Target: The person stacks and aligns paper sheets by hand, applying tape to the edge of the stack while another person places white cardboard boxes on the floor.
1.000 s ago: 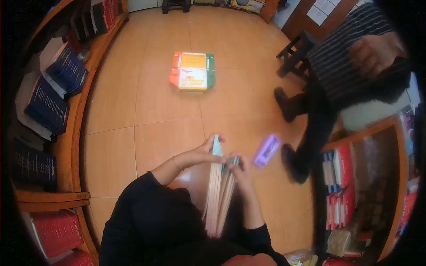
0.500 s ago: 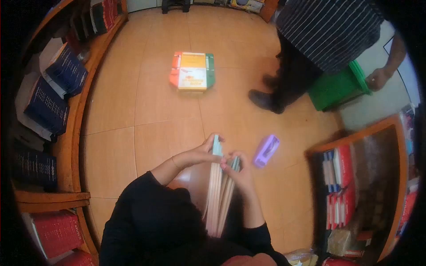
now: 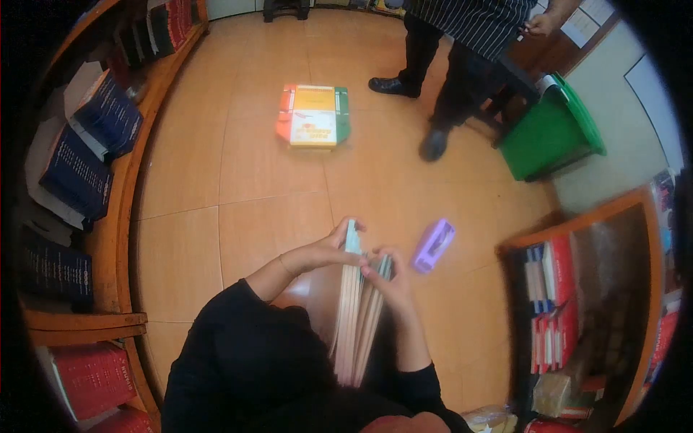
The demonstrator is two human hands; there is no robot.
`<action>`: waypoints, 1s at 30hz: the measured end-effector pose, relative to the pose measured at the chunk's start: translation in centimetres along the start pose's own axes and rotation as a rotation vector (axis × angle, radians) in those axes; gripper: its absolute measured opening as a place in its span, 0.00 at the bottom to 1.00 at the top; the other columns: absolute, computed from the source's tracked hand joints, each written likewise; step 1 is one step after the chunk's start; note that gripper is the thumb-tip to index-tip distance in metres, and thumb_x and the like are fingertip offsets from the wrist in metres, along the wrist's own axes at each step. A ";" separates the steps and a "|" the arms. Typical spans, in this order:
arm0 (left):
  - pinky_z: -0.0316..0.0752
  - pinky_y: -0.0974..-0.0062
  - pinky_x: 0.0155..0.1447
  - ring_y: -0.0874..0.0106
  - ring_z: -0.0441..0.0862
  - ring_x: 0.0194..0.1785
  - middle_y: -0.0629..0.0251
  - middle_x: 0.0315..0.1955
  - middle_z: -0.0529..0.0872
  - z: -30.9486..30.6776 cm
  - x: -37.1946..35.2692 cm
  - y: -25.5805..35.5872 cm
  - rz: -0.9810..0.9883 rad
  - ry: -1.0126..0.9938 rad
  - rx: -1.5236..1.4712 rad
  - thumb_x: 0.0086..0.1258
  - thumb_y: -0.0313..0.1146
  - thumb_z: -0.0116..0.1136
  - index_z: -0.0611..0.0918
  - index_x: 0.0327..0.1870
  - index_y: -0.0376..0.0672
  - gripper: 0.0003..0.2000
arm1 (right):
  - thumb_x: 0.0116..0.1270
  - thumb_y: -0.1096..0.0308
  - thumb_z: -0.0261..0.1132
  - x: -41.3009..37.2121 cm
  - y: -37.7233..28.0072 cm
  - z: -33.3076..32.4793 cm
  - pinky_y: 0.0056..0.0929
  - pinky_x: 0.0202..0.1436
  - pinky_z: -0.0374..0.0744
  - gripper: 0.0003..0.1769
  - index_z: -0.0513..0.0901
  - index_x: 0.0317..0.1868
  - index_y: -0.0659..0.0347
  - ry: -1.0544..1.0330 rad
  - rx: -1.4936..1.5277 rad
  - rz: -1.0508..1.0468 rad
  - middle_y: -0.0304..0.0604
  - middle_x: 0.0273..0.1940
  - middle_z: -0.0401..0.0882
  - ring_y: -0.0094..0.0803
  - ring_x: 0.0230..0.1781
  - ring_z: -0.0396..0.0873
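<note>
A stack of thin, pale-edged books stands upright between my hands, its pages spread into two groups near my body. My left hand wraps round the left group, with its thumb across the top part. On the right group, my right hand grips the far corner, its fingertips close to my left thumb. A purple object with an opening lies on the floor just right of my right hand. Farther ahead sits an orange, white and green box.
Wooden shelves of books run along the left. Another bookshelf is at the right. A person in a striped garment stands ahead, beside a green bin and a dark stool.
The other person has stepped away and to the left, and their hand has left the green bin. More of the bin and the dark stool now shows. My hands look unchanged.
</note>
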State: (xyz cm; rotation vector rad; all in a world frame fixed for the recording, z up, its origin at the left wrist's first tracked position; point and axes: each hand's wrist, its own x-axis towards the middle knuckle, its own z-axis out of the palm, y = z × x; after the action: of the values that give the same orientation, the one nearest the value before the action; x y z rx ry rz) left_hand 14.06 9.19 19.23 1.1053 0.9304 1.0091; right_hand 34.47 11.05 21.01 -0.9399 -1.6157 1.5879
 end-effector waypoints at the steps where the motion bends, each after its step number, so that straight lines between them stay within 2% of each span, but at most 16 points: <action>1: 0.52 0.69 0.71 0.67 0.54 0.69 0.62 0.60 0.61 0.0 0.0 -0.1 0.000 -0.002 -0.003 0.55 0.46 0.73 0.59 0.64 0.47 0.40 | 0.57 0.71 0.75 -0.1 -0.2 0.1 0.27 0.54 0.71 0.20 0.71 0.43 0.56 0.007 -0.004 0.007 0.37 0.47 0.66 0.26 0.49 0.70; 11: 0.52 0.68 0.71 0.68 0.54 0.69 0.62 0.61 0.60 0.0 0.0 -0.3 0.013 0.000 -0.015 0.55 0.44 0.73 0.59 0.65 0.48 0.40 | 0.59 0.72 0.72 -0.1 0.5 -0.4 0.26 0.55 0.68 0.18 0.72 0.46 0.56 -0.006 -0.024 -0.021 0.37 0.48 0.67 0.26 0.50 0.68; 14: 0.51 0.68 0.71 0.68 0.54 0.70 0.62 0.61 0.60 -0.1 0.1 -0.5 0.019 0.004 0.001 0.55 0.43 0.73 0.59 0.65 0.48 0.40 | 0.59 0.74 0.69 -0.4 -1.3 0.2 0.27 0.56 0.67 0.17 0.73 0.46 0.57 0.024 0.125 0.084 0.38 0.47 0.67 0.27 0.51 0.68; 17: 0.51 0.68 0.71 0.67 0.54 0.69 0.62 0.60 0.60 0.0 0.0 -0.2 0.014 0.004 0.006 0.55 0.44 0.73 0.60 0.64 0.47 0.40 | 0.59 0.76 0.67 0.0 1.4 -0.6 0.27 0.56 0.67 0.15 0.74 0.45 0.58 0.017 -0.042 -0.036 0.39 0.47 0.67 0.28 0.50 0.68; 23: 0.52 0.69 0.70 0.68 0.55 0.69 0.63 0.59 0.60 -0.1 0.0 -0.3 0.026 -0.007 0.010 0.56 0.47 0.71 0.60 0.64 0.47 0.39 | 0.58 0.69 0.73 0.1 0.0 0.3 0.27 0.54 0.68 0.17 0.73 0.41 0.58 0.030 -0.180 -0.091 0.39 0.45 0.67 0.29 0.48 0.69; 26: 0.53 0.69 0.70 0.68 0.55 0.68 0.64 0.59 0.61 -0.1 0.0 -0.3 0.022 -0.004 0.015 0.56 0.47 0.72 0.60 0.64 0.47 0.39 | 0.56 0.66 0.75 0.2 0.0 0.2 0.28 0.54 0.68 0.19 0.72 0.40 0.58 0.011 -0.136 -0.055 0.39 0.44 0.67 0.29 0.48 0.69; 30: 0.53 0.69 0.70 0.68 0.56 0.68 0.63 0.59 0.61 -0.2 0.2 -0.7 0.018 -0.011 -0.009 0.55 0.46 0.72 0.60 0.64 0.47 0.39 | 0.56 0.67 0.75 0.2 0.1 0.1 0.28 0.54 0.69 0.19 0.72 0.41 0.58 0.008 -0.127 -0.037 0.39 0.44 0.67 0.28 0.48 0.69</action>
State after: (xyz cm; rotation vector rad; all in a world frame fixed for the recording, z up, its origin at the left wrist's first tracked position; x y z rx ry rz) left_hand 14.07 9.32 18.54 1.1126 0.9081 1.0197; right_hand 34.30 11.20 20.92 -0.9748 -1.7351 1.4691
